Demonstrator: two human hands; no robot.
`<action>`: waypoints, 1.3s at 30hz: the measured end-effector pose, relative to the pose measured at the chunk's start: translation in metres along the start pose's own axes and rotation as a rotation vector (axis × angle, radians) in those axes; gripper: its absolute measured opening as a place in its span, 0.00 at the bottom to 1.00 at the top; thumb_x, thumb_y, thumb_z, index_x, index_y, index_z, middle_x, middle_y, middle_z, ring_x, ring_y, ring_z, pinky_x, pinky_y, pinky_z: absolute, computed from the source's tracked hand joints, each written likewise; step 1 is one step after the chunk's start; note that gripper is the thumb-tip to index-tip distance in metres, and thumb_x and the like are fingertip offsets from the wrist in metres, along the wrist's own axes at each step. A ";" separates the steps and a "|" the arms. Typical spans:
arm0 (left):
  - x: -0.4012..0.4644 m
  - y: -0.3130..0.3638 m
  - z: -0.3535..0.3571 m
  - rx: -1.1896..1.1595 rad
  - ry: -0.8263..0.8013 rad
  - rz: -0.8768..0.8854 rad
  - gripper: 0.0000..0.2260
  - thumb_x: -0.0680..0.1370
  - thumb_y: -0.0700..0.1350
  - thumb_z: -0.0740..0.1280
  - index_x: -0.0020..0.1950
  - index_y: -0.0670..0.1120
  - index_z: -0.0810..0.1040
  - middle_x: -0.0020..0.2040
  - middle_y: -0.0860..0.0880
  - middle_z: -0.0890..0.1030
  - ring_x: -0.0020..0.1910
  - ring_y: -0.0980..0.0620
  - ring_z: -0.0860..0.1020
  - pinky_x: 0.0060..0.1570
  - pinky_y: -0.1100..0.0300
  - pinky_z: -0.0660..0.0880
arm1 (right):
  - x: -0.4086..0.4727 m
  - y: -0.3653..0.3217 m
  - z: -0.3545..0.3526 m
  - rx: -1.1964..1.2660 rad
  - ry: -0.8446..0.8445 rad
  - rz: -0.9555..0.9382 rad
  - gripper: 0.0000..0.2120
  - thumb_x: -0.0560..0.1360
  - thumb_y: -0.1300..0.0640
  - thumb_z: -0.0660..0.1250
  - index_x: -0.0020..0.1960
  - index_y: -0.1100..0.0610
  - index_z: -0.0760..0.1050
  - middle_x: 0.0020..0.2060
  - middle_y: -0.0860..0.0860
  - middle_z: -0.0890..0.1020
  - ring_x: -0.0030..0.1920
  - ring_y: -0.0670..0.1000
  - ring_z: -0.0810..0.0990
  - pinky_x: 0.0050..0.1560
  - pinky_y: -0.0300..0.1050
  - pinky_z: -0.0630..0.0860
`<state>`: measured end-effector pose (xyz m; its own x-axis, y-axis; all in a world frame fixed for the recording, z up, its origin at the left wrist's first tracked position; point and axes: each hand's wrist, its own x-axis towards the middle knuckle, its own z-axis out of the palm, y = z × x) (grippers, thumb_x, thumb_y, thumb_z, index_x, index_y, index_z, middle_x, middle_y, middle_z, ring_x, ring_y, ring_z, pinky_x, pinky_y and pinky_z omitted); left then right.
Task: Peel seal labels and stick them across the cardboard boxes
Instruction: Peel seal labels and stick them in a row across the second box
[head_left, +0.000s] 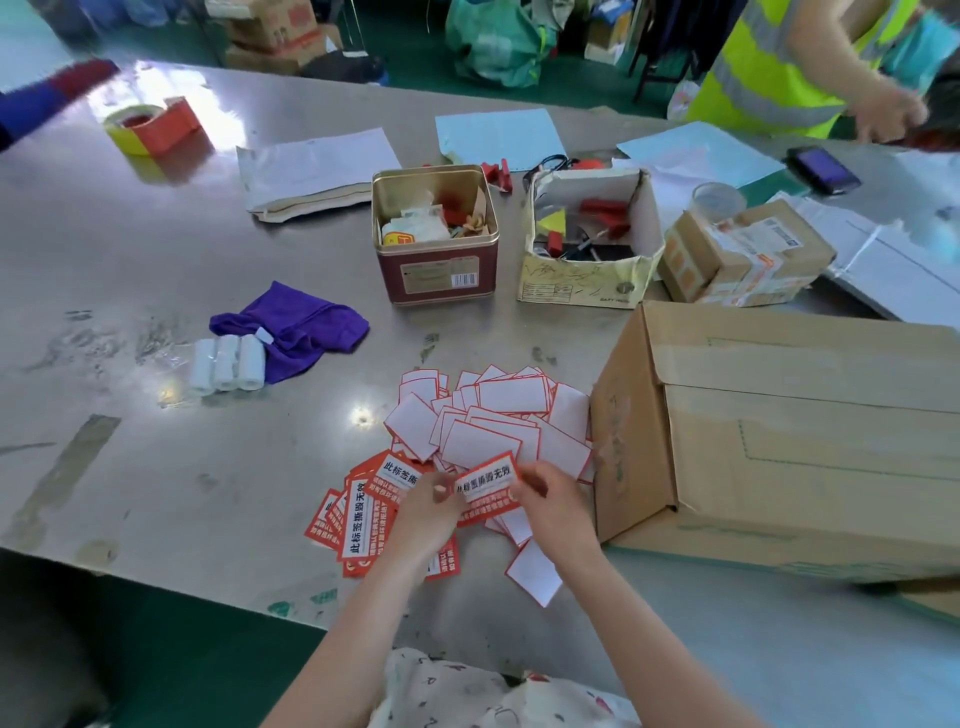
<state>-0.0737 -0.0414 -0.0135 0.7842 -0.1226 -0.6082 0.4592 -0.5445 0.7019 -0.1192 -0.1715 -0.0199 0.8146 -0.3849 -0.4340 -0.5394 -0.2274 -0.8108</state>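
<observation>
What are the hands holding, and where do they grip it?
One red label, pinched at its two ends: left hand on the left end, right hand on the right.

Label pile (483, 421) left of cardboard box (789, 441); tin (436, 260) behind pile

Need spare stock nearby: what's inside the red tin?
The open red tin holds a white packet with an orange label and small red and tan bits. Whatever lies beneath them is covered.

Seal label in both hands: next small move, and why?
Probably peel it off its backing. Both hands, left and right, pinch one red seal label by its ends above the pile; the large cardboard box waits just to the right.
</observation>
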 end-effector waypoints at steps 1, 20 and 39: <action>-0.001 0.000 -0.004 -0.017 0.023 0.027 0.08 0.79 0.45 0.62 0.57 0.51 0.71 0.51 0.52 0.77 0.48 0.52 0.78 0.43 0.61 0.75 | 0.000 -0.004 -0.006 0.041 0.009 -0.015 0.08 0.78 0.60 0.61 0.54 0.56 0.76 0.47 0.47 0.82 0.48 0.46 0.79 0.41 0.32 0.72; -0.009 0.005 -0.035 -0.326 -0.263 0.093 0.07 0.77 0.41 0.64 0.49 0.41 0.80 0.49 0.47 0.84 0.49 0.50 0.82 0.51 0.59 0.78 | -0.009 -0.025 -0.025 -0.112 0.026 -0.108 0.15 0.78 0.53 0.62 0.64 0.48 0.69 0.60 0.45 0.70 0.56 0.42 0.71 0.50 0.35 0.73; -0.009 0.005 -0.034 -0.304 -0.363 0.256 0.17 0.63 0.54 0.76 0.46 0.48 0.79 0.42 0.48 0.81 0.48 0.42 0.80 0.56 0.45 0.77 | -0.015 -0.029 -0.026 -0.020 -0.378 -0.139 0.11 0.65 0.46 0.75 0.43 0.51 0.79 0.51 0.43 0.79 0.56 0.44 0.77 0.62 0.52 0.72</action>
<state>-0.0645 -0.0151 0.0083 0.7167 -0.5284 -0.4551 0.4150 -0.2014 0.8873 -0.1215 -0.1820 0.0204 0.8990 0.0055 -0.4379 -0.4199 -0.2732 -0.8655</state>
